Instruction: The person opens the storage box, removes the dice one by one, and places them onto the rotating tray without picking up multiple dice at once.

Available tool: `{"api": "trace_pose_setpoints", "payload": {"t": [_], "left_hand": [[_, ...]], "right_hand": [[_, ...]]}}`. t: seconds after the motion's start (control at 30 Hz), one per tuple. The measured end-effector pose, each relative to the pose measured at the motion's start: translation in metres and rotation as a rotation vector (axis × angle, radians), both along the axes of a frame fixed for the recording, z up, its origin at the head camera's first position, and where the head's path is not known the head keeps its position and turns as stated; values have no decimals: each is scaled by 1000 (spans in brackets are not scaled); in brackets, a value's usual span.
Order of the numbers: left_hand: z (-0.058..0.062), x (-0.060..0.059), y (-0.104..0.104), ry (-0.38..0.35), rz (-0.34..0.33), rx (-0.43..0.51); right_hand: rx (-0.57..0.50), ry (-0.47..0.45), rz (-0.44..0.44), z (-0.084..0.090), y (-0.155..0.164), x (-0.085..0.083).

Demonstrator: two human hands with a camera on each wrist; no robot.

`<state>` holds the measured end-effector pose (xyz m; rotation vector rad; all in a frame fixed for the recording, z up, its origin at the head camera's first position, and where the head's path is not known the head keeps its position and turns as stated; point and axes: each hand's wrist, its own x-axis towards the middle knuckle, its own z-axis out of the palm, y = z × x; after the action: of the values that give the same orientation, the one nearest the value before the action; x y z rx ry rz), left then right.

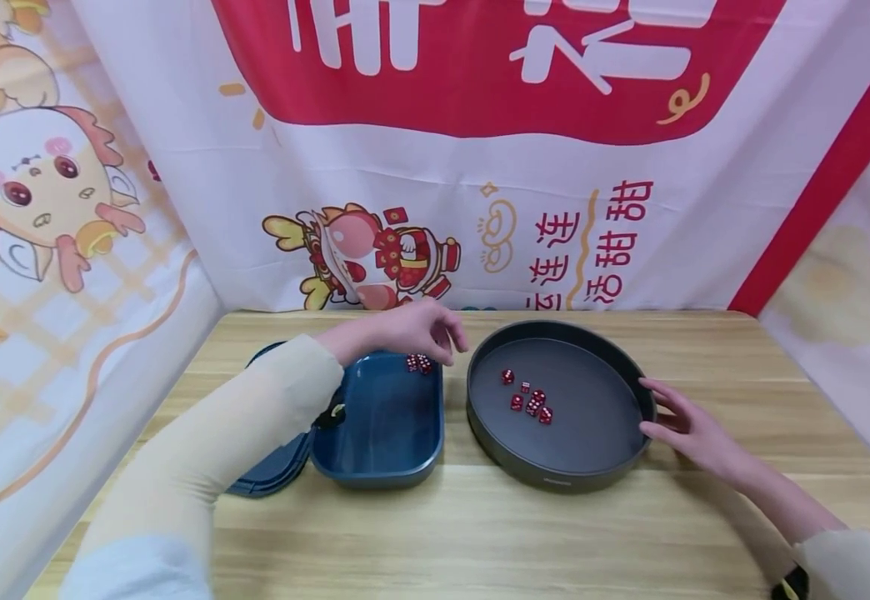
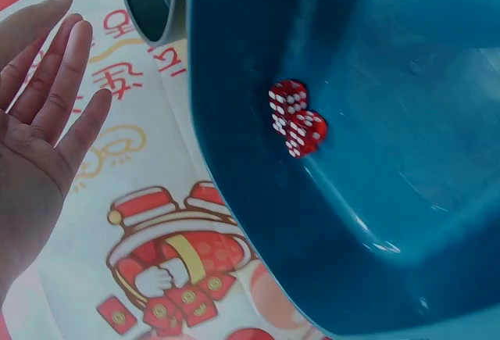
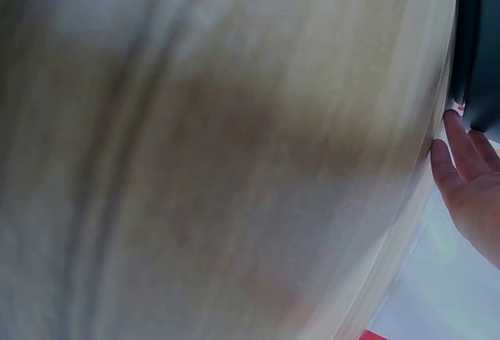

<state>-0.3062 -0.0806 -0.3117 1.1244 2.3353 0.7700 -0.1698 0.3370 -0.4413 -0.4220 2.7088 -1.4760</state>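
The right wrist view is mostly blurred wooden table [image 1: 480,533]. Left hand [image 1: 412,329], fingers relaxed and empty, hovers over 2 red dice [image 1: 418,363] in the blue box [image 1: 378,454]; right hand [image 1: 686,425], fingers straight, touches the round tray [image 1: 555,479] at 3 o'clock. Printed banners [image 1: 630,217] surround.

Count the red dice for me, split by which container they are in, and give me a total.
Red dice in the round dark tray: 6, though the small cluster makes this a best reading.
Red dice in the blue box: 2, under the left hand.
Total: 8 dice.
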Motion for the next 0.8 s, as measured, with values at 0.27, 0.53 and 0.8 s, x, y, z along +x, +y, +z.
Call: {"api": "trace_pose_setpoints", "payload": {"t": [0.27, 0.53, 0.8], "left_hand": [[-8, 1, -27, -26, 56, 63], [-20, -2, -53, -4, 97, 64], [-45, -11, -69, -2, 173, -59]], "right_hand": [[14, -12, -5, 0, 2, 0], [0, 7, 2, 0, 1, 0], [2, -17, 4, 1, 2, 0]]}}
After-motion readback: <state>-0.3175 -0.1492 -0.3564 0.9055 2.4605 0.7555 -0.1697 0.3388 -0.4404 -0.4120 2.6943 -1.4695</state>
